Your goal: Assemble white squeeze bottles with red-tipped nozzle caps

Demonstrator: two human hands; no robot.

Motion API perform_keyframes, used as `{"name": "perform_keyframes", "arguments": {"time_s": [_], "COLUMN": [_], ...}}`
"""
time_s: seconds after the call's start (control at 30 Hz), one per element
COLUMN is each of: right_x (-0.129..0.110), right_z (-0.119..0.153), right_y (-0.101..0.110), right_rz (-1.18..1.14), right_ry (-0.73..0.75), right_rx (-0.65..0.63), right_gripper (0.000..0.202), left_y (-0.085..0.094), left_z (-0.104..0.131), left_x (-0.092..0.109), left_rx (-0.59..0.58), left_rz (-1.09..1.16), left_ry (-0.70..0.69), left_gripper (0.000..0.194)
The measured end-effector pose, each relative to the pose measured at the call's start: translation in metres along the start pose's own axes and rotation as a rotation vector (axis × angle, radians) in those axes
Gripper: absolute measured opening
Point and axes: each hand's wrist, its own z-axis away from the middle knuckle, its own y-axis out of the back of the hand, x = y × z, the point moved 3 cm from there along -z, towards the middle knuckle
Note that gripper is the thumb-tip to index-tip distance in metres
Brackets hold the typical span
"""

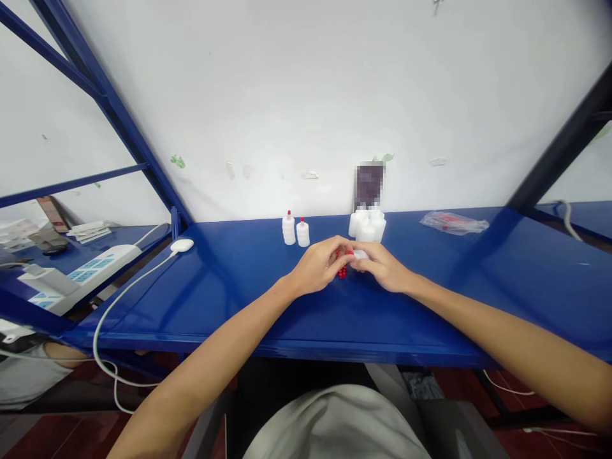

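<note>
My left hand (319, 263) and my right hand (382, 264) meet above the middle of the blue table (229, 287). My right hand is closed around a small white bottle (360, 254), lying sideways between the hands. At the bottle's left end, my left fingers pinch a red cap (350, 252). Just beneath them is a cluster of red caps (342, 273), partly hidden by my left hand. Beyond my right hand stands a group of white bottles (367, 226) with no red tops visible. Two white bottles with red caps (303, 233) stand farther back to the left.
A clear plastic bag (454, 223) with something red inside lies at the back right. At the left edge sit a white oval device (182, 245) and its cable (112, 306). A dark pixelated panel (369, 185) leans against the wall. Blue posts (129, 134) flank the table.
</note>
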Motion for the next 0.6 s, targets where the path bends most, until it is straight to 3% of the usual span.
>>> {"name": "perform_keyframes", "arguments": {"time_s": [0.2,0.6], "right_x": [0.004,0.009], "right_z": [-0.002,-0.004], "right_y": [-0.001,-0.004], "right_rz": [0.068,0.154], "right_ry": [-0.061,-0.034], "right_rx": [0.009,0.049], "right_gripper": [0.046,0.058], "left_y": [-0.006,-0.009], "left_z": [0.002,0.002], "left_x": [0.0,-0.005], "left_rx": [-0.07,-0.082], "left_rz": [0.002,0.175], "left_ry": [-0.023,0.074], "left_gripper": [0.014,0.02]}}
